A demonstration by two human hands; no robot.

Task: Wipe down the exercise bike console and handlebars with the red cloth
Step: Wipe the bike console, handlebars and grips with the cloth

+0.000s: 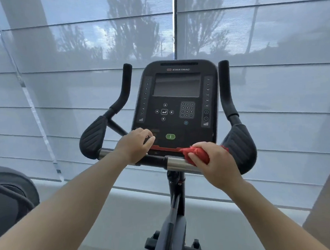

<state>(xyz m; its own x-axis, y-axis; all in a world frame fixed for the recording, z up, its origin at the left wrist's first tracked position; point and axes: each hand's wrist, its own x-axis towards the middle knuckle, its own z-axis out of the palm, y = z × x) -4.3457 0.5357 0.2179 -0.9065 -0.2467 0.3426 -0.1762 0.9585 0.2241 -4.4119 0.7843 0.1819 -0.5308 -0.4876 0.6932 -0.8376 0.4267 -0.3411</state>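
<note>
Head view: right hand (215,167) fingers curled round bunched red cloth (197,154), pressing it onto chrome stretch of handlebars (179,163) just below console (178,97); likely rubbing there. Left hand (134,146) fingers loosely curled, holding nothing, resting at console's lower edge, seemingly bracing. Beyond fingers: sheer window blinds (59,54), trees dim behind. Pale floor (127,214) beneath.

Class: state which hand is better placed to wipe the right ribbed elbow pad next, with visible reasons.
Right. The right hand grips the bunched red cloth on the chrome handlebar tube, beside the black ribbed pad; the left hand rests on the black console, clothless.
</note>
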